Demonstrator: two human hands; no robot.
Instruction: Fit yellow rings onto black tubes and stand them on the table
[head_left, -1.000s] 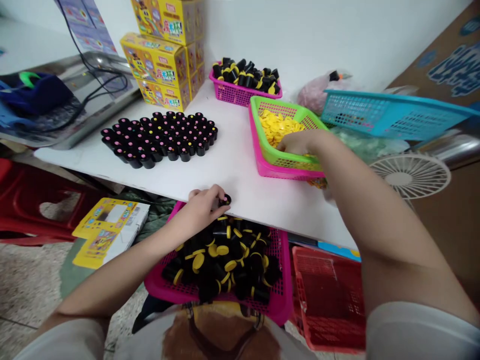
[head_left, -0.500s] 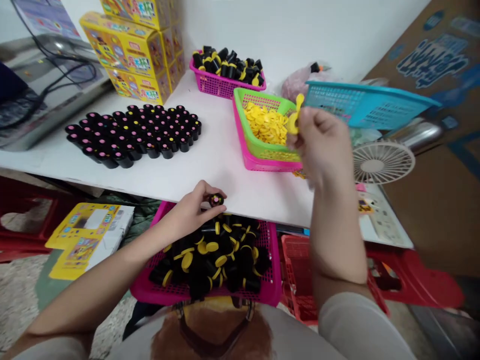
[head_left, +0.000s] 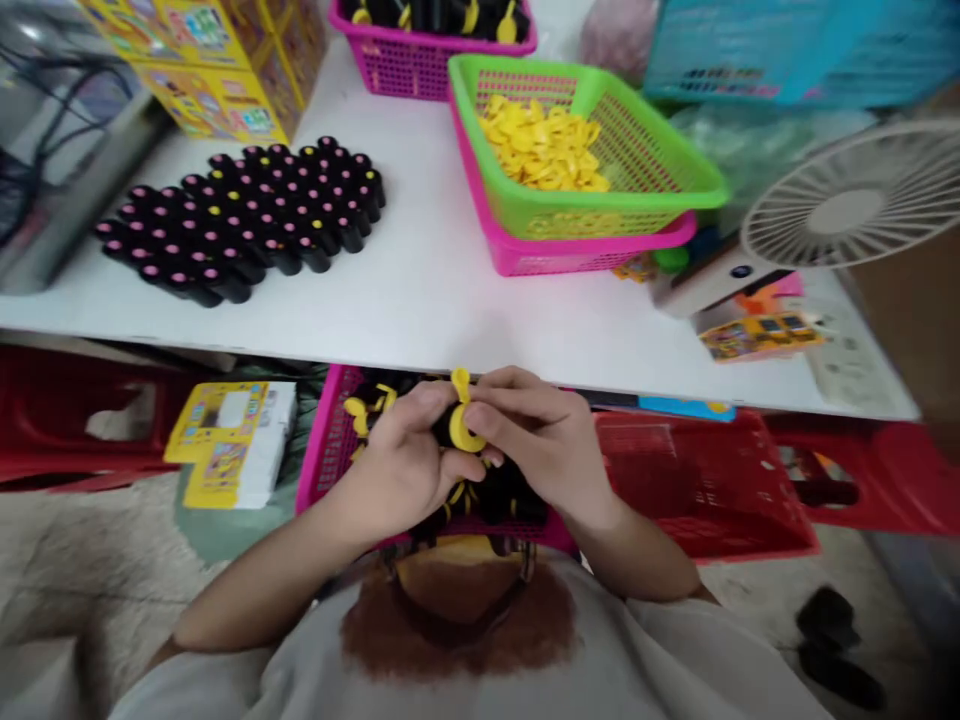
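Both hands meet over my lap, above a pink basket of black pieces with yellow caps. My left hand is closed around a small black cylinder, mostly hidden by the fingers. My right hand pinches a yellow cap against the top of that cylinder. On the white table, a green basket holds loose yellow caps. A block of upright black cylinders with pink tops stands at the left.
A second pink basket of black pieces sits at the back, next to yellow boxes. A white fan and a teal basket are on the right. Red baskets and a yellow carton lie under the table.
My right hand came from the green basket with a yellow cap down to my lap. My left hand lifted the black cylinder off the table edge to meet it. The view tilted downward.
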